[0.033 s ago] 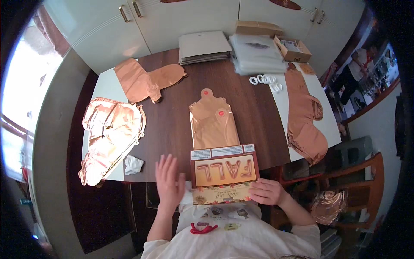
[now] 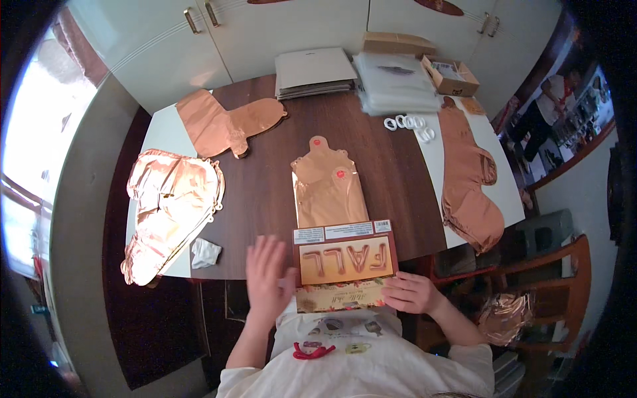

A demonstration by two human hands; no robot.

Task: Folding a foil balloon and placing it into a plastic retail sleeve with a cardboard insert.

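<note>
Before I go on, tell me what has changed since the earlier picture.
The left hand moved slightly right, toward the printed package; whether it touches is unclear. The package edged barely up the view. The right hand still holds its right side. The copper foil pieces stayed put.

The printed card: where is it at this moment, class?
In the head view, the printed card is slightly right of centre across the near table edge, between the left hand and right hand, below the coppery foil with red spots.
</note>
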